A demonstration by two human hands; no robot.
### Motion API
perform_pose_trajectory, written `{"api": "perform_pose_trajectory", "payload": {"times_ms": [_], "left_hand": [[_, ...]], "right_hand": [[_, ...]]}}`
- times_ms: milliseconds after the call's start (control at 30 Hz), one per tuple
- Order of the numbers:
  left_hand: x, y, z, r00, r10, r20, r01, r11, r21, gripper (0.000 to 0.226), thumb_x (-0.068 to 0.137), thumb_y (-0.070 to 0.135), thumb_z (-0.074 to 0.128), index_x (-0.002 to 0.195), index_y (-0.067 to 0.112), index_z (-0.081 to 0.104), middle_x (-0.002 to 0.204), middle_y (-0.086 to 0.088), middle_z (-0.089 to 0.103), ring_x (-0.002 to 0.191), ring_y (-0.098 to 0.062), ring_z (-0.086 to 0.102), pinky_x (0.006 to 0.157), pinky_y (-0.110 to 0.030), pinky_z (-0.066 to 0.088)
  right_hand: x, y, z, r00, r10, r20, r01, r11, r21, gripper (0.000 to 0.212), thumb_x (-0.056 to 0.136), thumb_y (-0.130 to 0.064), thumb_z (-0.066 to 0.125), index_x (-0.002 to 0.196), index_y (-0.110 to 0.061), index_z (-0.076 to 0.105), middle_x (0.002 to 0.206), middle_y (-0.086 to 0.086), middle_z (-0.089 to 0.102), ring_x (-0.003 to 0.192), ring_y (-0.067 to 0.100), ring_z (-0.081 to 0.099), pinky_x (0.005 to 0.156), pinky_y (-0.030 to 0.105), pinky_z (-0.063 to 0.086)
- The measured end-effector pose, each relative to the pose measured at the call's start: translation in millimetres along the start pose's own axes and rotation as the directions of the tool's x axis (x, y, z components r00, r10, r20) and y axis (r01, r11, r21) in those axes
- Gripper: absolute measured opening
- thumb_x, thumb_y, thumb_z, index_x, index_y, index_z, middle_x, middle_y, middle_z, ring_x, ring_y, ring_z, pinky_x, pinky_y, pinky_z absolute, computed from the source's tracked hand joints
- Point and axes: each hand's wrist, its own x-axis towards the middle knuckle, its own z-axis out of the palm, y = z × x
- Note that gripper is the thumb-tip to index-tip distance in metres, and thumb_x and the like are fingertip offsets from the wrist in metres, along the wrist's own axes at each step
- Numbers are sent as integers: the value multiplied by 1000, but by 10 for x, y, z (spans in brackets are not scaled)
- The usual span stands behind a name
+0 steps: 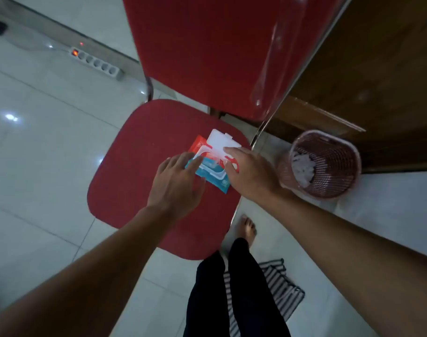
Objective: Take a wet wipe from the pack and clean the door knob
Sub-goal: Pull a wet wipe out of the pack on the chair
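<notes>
Landmark: red chair [134, 190], seat facing the camera, backrest rising behind it.

Surroundings, left to right:
- White power strip [97, 63] on the tiled floor [37, 147], left of and behind the chair, by the wall; one red light lit at its near end.
- Wet wipe pack [213, 164] lies flat on the chair seat, toward the seat's back right corner. Blue and red wrapper. Its white lid [221, 141] is flipped open, standing up on the far side of the pack.
- Striped mat [280, 288] on the floor in front of the chair's right front corner, partly hidden by the person's dark trouser legs; one bare foot shows beside the seat edge.
- Pink mesh bin [329, 164] on the floor just right of the chair, with crumpled white material inside.
- Brown wooden door [378, 81] behind the bin, right of the backrest. Door knob not visible.

Nothing lies between the hands and the pack.

Hands:
- Left hand [176, 183]: fingers spread and flat, fingertips resting on the left edge of the pack, pressing down. Grips nothing.
- Right hand [249, 171]: fingers loosely extended, fingertips on the pack's right side at the base of the open lid. Cannot tell whether a wipe is pinched.
</notes>
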Motion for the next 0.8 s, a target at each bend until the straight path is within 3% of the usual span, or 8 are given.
{"api": "perform_pose_trajectory", "payload": {"times_ms": [100, 200, 367, 500, 600, 800], "left_hand": [[243, -99, 268, 1000, 17, 0, -17, 1000, -18, 58, 95, 32, 64, 148, 15, 48, 151, -13, 48, 142, -33, 41, 117, -51, 34], [370, -104, 477, 998, 46, 38, -46, 999, -3, 67, 94, 37, 66, 152, 16, 41, 159, -13, 38, 147, -31, 33, 120, -49, 28], [553, -162, 741, 998, 55, 20, -55, 998, -39, 67, 96, 38, 61, 154, 15, 37, 161, -13, 33, 151, -30, 26, 123, -50, 24], [624, -191, 769, 997, 60, -55, -64, 995, -79, 49, 100, 37, 44, 143, 14, 51, 151, -10, 48, 144, -28, 38, 115, -48, 34], [640, -237, 757, 992, 35, -123, -49, 992, -114, 41, 101, 24, 49, 140, 14, 55, 146, -7, 53, 138, -26, 45, 107, -44, 41], [682, -301, 737, 989, 13, -145, -36, 988, -151, 50, 106, 17, 44, 156, 19, 36, 153, -10, 46, 132, -27, 53, 105, -41, 44]], "right_hand": [[233, 131, 221, 1000, 23, -9, -24, 1000, -14, 40, 103, -29, 52, 141, -19, 54, 136, 3, 62, 120, 21, 61, 85, 32, 51], [274, 225, 427, 999, 46, -2, -46, 998, -37, 29, 102, -27, 53, 127, -17, 62, 123, 1, 66, 107, 18, 66, 73, 26, 47], [318, 369, 693, 998, 49, -49, -50, 998, -27, 23, 100, -29, 58, 117, -16, 66, 119, -3, 59, 103, 14, 64, 72, 21, 40], [355, 385, 748, 997, 21, -80, -19, 999, 37, 18, 98, -26, 62, 108, -14, 70, 110, -2, 58, 83, 8, 57, 64, 21, 40], [377, 370, 764, 994, -1, -105, 8, 998, 61, 16, 97, -25, 63, 107, -15, 72, 105, -1, 59, 80, 12, 60, 61, 22, 42], [481, 283, 828, 991, -24, -128, 38, 994, 104, 16, 98, -23, 61, 105, -17, 73, 102, 0, 62, 80, 18, 66, 62, 31, 56]]}}
